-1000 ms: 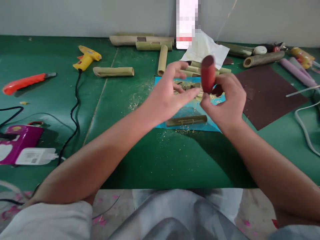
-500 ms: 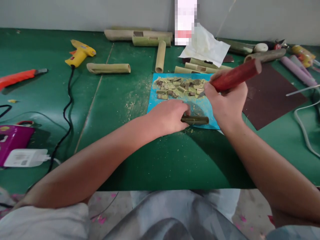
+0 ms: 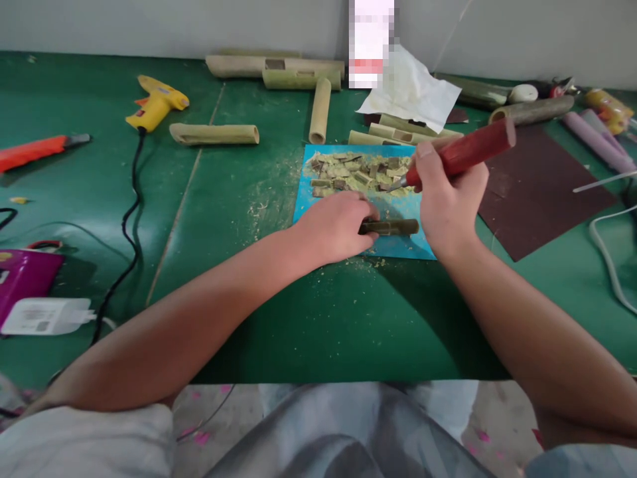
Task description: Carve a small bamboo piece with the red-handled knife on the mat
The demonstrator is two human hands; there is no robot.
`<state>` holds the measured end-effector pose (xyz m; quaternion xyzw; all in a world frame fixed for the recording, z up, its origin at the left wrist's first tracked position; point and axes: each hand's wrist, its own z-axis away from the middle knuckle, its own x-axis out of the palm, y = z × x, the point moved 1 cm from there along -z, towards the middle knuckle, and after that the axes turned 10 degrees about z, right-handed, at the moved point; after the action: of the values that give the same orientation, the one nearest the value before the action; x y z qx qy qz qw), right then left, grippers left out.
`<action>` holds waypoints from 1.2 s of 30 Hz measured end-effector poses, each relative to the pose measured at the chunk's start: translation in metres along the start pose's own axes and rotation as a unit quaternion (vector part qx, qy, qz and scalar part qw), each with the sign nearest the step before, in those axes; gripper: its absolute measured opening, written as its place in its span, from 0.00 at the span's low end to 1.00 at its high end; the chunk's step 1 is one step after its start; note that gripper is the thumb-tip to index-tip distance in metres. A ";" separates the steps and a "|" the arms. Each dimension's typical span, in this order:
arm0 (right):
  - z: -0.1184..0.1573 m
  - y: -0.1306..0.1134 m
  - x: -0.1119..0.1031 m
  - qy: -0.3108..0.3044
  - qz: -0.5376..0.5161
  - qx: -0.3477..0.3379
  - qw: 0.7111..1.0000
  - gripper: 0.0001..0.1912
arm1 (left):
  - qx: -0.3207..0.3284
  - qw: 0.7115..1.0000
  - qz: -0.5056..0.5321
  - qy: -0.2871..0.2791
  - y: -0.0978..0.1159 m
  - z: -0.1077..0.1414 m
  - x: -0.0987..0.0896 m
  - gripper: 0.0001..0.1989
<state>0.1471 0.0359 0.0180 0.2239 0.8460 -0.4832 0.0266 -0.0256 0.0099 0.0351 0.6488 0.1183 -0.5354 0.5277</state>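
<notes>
My left hand (image 3: 341,226) is closed around the left end of a short, dark bamboo tube (image 3: 398,227), which lies level over a blue sheet (image 3: 418,245). The hand hides that end of the tube. My right hand (image 3: 450,199) grips the thick red handle of a carving knife (image 3: 472,151). Its thin metal tip points down and left, above a heap of bamboo chips and shavings (image 3: 358,174) at the back of the sheet. Tip and tube are apart.
Cut bamboo pieces (image 3: 213,135) lie along the back. A yellow glue gun (image 3: 156,103) with a black cord, a red-orange handled tool (image 3: 34,153) and a white adapter (image 3: 47,316) are left. Brown sandpaper (image 3: 537,192) and a white cable (image 3: 604,249) are right.
The bamboo tube and my left hand have moved slightly up, away from me. The knife tip has shifted a little left, and my right thumb is now raised along the handle.
</notes>
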 end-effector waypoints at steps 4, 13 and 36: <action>0.005 0.007 0.004 0.031 0.000 -0.017 0.999 0.18 | 0.047 0.997 0.012 0.068 -0.013 -0.004 0.011 0.16; 0.010 0.025 0.010 0.031 0.039 -0.062 0.997 0.23 | 0.055 0.994 -0.003 0.096 -0.021 -0.010 0.018 0.14; 0.004 0.021 0.013 0.015 0.114 -0.069 0.991 0.23 | 0.076 0.991 -0.050 0.096 -0.016 -0.011 0.021 0.15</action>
<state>0.1431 0.0467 -0.0041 0.3240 0.8466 -0.4138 0.0842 -0.0224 0.0168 0.0075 0.7284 0.1593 -0.5038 0.4362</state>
